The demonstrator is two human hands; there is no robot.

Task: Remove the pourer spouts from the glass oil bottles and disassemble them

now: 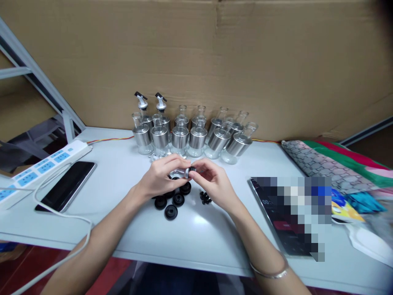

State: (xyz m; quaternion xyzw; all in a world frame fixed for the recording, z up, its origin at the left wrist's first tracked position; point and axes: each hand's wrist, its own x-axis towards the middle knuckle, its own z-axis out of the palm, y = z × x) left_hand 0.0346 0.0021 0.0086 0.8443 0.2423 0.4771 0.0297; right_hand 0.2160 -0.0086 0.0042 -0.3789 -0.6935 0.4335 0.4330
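My left hand (167,174) is closed around a silver pourer spout (186,173) held just above the table. At the spout's right end, the fingers of my right hand (213,180) pinch a black ribbed part (192,168), partly hidden by the fingertips. Under my hands lie several round black caps (171,212). A small heap of tiny black pieces (205,198) sits below my right hand. Beyond my left hand, several more silvery spout parts (156,155) lie in front of the bottles, partly covered by that hand.
Two rows of glass bottles with steel sleeves (180,137) stand at the back; two carry pourers (142,100). At left are a power strip (46,166), a phone (69,184) and a white cable (66,217). A tablet (279,221) and patterned fabric (325,164) lie right.
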